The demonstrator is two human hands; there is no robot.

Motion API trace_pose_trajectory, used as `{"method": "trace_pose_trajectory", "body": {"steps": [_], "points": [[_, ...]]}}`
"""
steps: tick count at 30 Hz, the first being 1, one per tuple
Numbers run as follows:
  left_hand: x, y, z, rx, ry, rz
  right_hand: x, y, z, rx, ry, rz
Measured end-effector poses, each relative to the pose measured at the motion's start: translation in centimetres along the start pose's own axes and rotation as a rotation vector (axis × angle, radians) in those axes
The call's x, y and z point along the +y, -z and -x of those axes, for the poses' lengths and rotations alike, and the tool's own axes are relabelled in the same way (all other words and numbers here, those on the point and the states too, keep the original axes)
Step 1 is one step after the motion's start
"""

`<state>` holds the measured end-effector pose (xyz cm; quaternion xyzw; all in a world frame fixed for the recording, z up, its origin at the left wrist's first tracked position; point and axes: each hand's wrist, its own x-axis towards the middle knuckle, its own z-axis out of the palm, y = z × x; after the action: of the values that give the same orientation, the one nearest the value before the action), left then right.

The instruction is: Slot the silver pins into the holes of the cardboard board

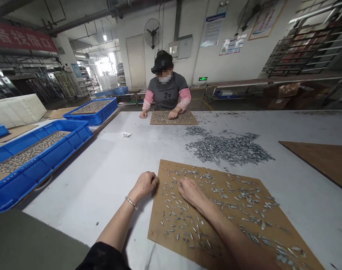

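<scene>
A brown cardboard sheet [171,221] lies on the white table, with many small silvery, spindle-shaped metal pieces [218,193] spread over it. My left hand [145,183], a bracelet [131,203] at its wrist, rests by the sheet's upper left edge. Its fingers are curled in, and anything inside them is hidden. Over the upper left part of the sheet, my right hand [188,188] is closed with its fingertips down among the pieces. Whether a piece is between those fingertips cannot be seen. Beyond the sheet sits a large loose heap of the same pieces [229,148].
Across the table [111,157], a co-worker [167,88] has both hands at another piece-covered cardboard sheet [156,119]. Blue trays [44,165] with filled sheets stand at the left. A small white scrap [125,134] lies left of centre, and a brown board [323,157] at the right.
</scene>
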<state>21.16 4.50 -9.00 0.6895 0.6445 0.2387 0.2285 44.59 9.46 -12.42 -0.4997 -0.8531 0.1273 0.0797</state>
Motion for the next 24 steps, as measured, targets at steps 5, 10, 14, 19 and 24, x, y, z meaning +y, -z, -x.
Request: {"method": "trace_pose_trajectory", "body": {"steps": [5, 10, 14, 19, 24], "points": [[-1.4, -2.0, 0.3, 0.116, 0.072, 0.186, -0.3, -0.6, 1.3, 0.092, 0.194, 0.086], [-2.4, -3.0, -0.1, 0.127, 0.108, 0.273, -0.5, -0.4, 1.8, 0.025, 0.210, 0.114], [-2.9, -3.2, -0.1, 0.141, 0.127, 0.337, -0.4, 0.5, 0.6, -0.003, 0.129, 0.075], [-3.1, -3.4, -0.1, 0.148, 0.139, 0.393, -1.7, 0.4, -0.6, -0.059, 0.113, 0.099], [-2.9, -3.3, 0.0, 0.133, 0.130, 0.411, -2.2, -0.2, -0.7, -0.076, 0.052, 0.020]]}}
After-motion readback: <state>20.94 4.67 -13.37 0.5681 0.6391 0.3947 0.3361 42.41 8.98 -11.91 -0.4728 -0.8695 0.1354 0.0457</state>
